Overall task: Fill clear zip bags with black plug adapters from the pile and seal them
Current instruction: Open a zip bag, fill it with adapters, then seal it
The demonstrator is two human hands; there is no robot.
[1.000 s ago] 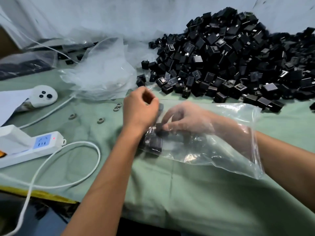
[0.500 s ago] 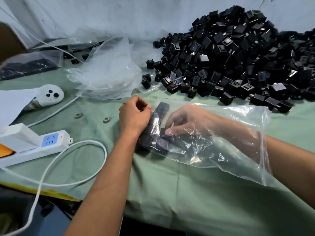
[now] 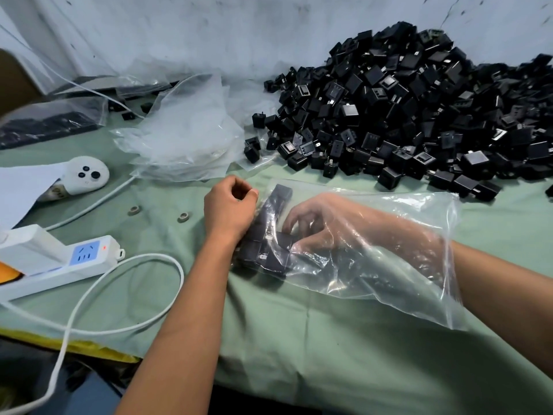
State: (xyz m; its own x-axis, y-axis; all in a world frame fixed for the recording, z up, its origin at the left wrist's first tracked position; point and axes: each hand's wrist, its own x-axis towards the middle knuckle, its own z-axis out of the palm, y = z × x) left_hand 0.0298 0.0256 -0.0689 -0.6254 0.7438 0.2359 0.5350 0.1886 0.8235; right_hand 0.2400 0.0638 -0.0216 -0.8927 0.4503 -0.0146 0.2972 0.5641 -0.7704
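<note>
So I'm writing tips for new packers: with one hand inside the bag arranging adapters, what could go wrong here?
1. The right hand is deep inside the clear bag; pulling it out may drag the adapters in the bag out of line.
2. The left hand steadies only the closed end, so the bag may slide on the green cloth.

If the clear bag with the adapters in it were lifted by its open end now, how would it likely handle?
The bag looks thin and crinkled, so it would probably go limp. The adapters sit bunched at its closed end, so that end would likely sag. With the right hand inside, the mouth is unsealed; tipping could spill them.
</note>
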